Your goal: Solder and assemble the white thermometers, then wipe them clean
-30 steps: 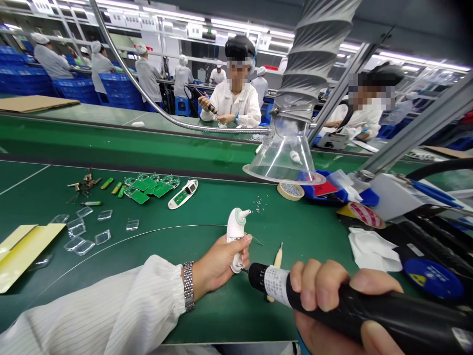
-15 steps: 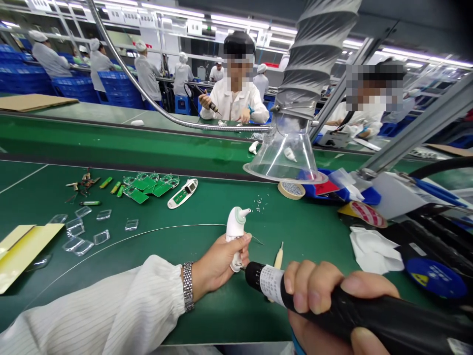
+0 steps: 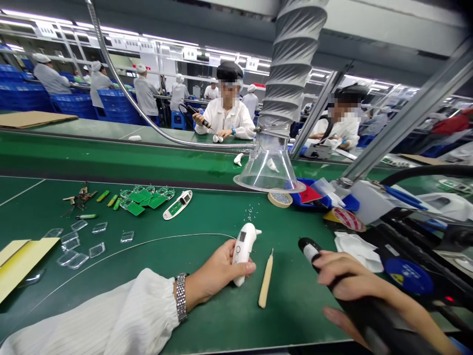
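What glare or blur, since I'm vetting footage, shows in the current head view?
Head view: ceiling lights glare white, the clear hood catches reflections; same view: the right hand and black tool look softened, the left hand and white device sharper.

No words or numbers can be read. A blue disc at the right bears a yellow triangle beside pale lettering too small to make out. The label on the driver is blurred; the hanging signs at the back are illegible.
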Motion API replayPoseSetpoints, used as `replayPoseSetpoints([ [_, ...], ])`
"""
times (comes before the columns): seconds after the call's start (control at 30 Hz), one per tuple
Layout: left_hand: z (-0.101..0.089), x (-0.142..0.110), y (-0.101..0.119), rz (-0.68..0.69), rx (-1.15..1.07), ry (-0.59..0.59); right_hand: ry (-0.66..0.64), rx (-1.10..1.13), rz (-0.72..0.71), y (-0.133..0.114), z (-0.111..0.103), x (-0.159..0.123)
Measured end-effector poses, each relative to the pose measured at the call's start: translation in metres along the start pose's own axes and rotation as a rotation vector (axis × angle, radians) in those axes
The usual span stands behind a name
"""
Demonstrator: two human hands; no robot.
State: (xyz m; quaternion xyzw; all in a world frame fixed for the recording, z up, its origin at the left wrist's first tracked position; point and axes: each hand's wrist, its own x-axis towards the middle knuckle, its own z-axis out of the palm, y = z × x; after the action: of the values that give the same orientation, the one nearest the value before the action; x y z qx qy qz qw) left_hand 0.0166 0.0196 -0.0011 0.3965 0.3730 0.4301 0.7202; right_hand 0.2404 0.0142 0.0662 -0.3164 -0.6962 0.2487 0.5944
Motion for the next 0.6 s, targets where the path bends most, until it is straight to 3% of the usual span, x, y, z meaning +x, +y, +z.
replayPoseSetpoints([
  [0.1, -0.001, 0.001, -0.003, 0.041, 0.142, 0.042, -0.371, -0.437, -0.177, 0.025, -0.025, -0.007],
  [0.2, -0.001, 0.000, -0.005, 0.101, 0.298, 0.118, -0.565, -0.772, -0.221, 0.052, -0.056, -0.016],
  [0.3, 0.000, -0.002, -0.004, 0.123, 0.415, 0.149, -0.703, -1.036, -0.369, 0.068, -0.083, -0.022],
  [0.37, 0.002, -0.003, -0.003, 0.120, 0.456, 0.163, -0.688, -1.115, -0.441, 0.068, -0.093, -0.025],
  [0.43, 0.003, -0.003, -0.003, 0.116, 0.472, 0.170, -0.587, -1.106, -0.421, 0.060, -0.090, -0.030],
  [0.5, 0.003, -0.003, -0.004, 0.119, 0.482, 0.174, -0.483, -1.015, -0.368, 0.048, -0.072, -0.037],
  [0.6, 0.005, -0.003, -0.005, 0.152, 0.482, 0.204, -0.441, -0.805, -0.316, 0.035, -0.024, -0.047],
])
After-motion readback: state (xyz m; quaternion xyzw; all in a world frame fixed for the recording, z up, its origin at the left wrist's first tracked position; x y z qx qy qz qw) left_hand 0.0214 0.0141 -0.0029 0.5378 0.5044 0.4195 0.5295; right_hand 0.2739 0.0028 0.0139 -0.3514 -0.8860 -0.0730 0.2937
